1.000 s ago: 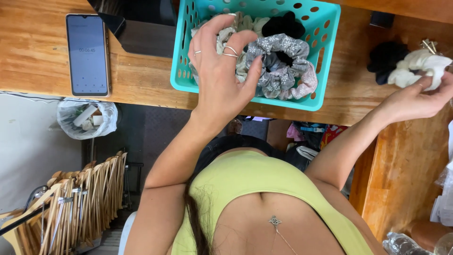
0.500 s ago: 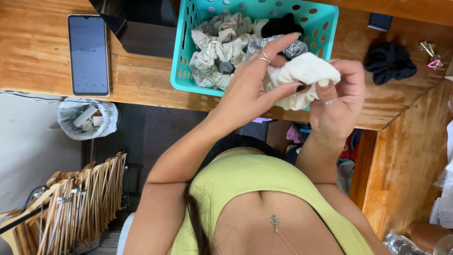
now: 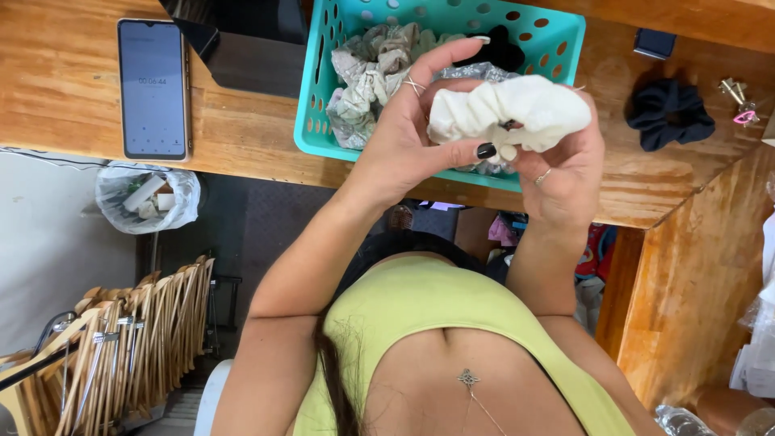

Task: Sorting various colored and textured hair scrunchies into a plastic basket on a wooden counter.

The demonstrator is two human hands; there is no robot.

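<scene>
while both of our hands close on the white scrunchie (image 3: 504,113), we note it is held just in front of the teal basket (image 3: 323,129), above the near edge of the wooden counter (image 3: 73,89). our left hand (image 3: 408,137) wraps the left end, thumb pressed under the fabric and fingers curled over the top; our right hand (image 3: 565,169) pinches the right end from below, so the piece is stretched between the two, seemingly to hold its gathers open for inspection. the hands are together, each clamped on the same item, and neither rests on the counter. the basket holds a heap of pale and grey scrunchies (image 3: 367,77), with a black one at the back. a black scrunchie (image 3: 670,113) lies alone on the counter to the right, well apart from the basket, with small metal and pink clips (image 3: 739,101) beyond it. a phone (image 3: 153,89) lies flat to the left, screen lit. our hands and the white piece hide the basket's near right wall. below the counter, a bagged bin (image 3: 149,194) and wooden hangers (image 3: 121,339) stand clear.
</scene>
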